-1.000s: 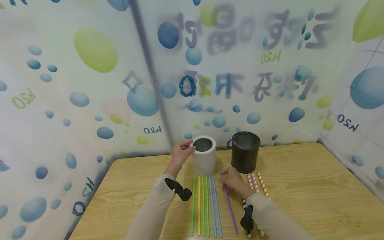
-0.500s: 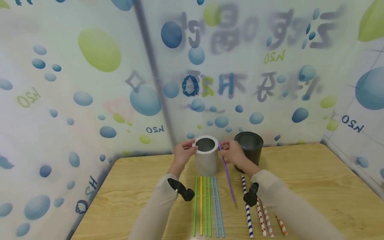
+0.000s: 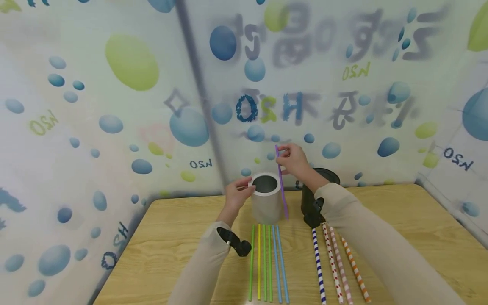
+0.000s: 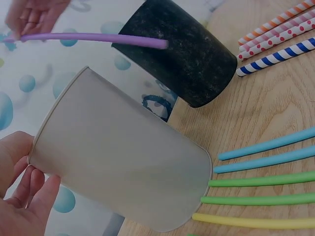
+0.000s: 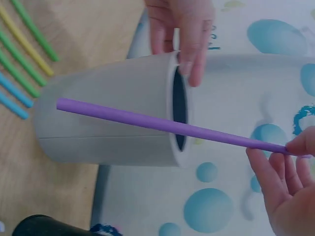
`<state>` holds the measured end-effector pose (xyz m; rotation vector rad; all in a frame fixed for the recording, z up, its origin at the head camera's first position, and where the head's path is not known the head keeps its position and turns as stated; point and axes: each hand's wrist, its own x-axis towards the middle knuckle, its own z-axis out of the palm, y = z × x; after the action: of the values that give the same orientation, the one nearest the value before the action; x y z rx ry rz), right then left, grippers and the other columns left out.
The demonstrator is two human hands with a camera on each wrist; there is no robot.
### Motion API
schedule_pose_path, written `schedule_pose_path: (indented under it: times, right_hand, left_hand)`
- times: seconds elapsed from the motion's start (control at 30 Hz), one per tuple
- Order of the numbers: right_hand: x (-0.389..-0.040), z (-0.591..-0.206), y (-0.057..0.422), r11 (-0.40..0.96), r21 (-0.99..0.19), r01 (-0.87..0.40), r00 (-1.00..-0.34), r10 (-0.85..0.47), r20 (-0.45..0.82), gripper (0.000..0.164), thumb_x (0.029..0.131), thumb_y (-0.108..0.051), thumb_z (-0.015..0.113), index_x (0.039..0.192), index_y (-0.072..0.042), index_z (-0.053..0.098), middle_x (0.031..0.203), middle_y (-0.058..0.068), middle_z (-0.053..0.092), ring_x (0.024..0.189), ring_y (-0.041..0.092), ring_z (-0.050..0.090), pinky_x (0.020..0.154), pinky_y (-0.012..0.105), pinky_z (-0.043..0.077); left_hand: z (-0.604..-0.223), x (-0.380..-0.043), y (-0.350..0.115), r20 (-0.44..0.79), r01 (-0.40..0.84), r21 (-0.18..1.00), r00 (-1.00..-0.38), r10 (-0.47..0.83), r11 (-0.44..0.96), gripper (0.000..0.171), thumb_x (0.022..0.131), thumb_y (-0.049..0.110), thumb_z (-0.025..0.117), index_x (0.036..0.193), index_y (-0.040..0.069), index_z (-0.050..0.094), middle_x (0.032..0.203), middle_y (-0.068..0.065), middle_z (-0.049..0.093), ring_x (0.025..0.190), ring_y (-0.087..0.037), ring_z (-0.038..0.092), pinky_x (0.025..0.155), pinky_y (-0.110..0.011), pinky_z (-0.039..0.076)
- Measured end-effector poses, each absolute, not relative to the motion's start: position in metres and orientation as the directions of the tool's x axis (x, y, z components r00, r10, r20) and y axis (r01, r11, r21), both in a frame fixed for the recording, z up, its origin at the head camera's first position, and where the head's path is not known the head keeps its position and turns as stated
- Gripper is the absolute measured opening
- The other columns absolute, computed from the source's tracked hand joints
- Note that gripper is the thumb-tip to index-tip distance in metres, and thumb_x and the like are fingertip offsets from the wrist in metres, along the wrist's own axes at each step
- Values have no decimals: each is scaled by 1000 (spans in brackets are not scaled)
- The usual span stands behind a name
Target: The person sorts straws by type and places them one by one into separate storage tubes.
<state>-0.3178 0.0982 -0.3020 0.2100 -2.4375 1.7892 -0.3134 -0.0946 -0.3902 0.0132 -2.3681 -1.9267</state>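
Apparently the step in hand is putting the purple straw (image 3: 282, 189) into the white cup (image 3: 267, 207): the right hand (image 3: 294, 161) pinches it near its upper end, and it hangs slightly tilted outside the cup, its lower end below the rim. The left hand (image 3: 237, 197) grips that rim between thumb and fingers, so the next move likely calls for raising the straw until its lower end clears the rim, then centring it over the mouth.

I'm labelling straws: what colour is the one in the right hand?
The held straw is purple, clearest in the right wrist view.
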Motion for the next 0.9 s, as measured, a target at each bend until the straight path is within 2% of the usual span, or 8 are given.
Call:
schedule_pose_path:
  times: [0.2, 0.47, 0.67, 0.9]
  right_hand:
    - [-325, -279, 91, 229, -941, -249, -968, -18, 251, 35, 84, 1, 54, 118, 4, 50, 89, 12, 48, 78, 24, 54, 64, 42, 53]
    - [-333, -264, 76, 191, -940, -283, -955, 39, 295, 32, 85, -1, 55, 117, 1, 49, 88, 10, 50, 78, 21, 53, 62, 36, 54]
    - [-334, -272, 70, 172, -941, -293, -953, 28, 302, 27, 88, -2, 55, 113, 1, 47, 88, 11, 49, 80, 25, 52, 64, 36, 54]
    - [-331, -298, 70, 204, -940, -273, -962, -67, 264, 28, 88, -1, 55, 114, 3, 46, 88, 11, 48, 77, 19, 50, 66, 39, 54]
  left_hand:
    - [-389, -313, -94, 75, 62, 977, -996, -58, 205, 33, 79, 8, 70, 112, 4, 65, 105, -11, 59, 92, -23, 55, 74, -29, 51]
    - [-389, -311, -95, 83, 70, 976, -995, -58, 208, 33, 80, 9, 70, 112, 4, 65, 107, -11, 60, 94, -23, 55, 75, -30, 50]
    - [-390, -310, -94, 81, 68, 977, -995, -56, 202, 33, 80, 8, 69, 112, 3, 65, 106, -12, 60, 93, -24, 57, 76, -30, 50]
    - [-390, -309, -95, 89, 75, 977, -994, -61, 201, 33, 80, 9, 69, 112, 3, 65, 104, -12, 61, 93, -24, 57, 75, -31, 50]
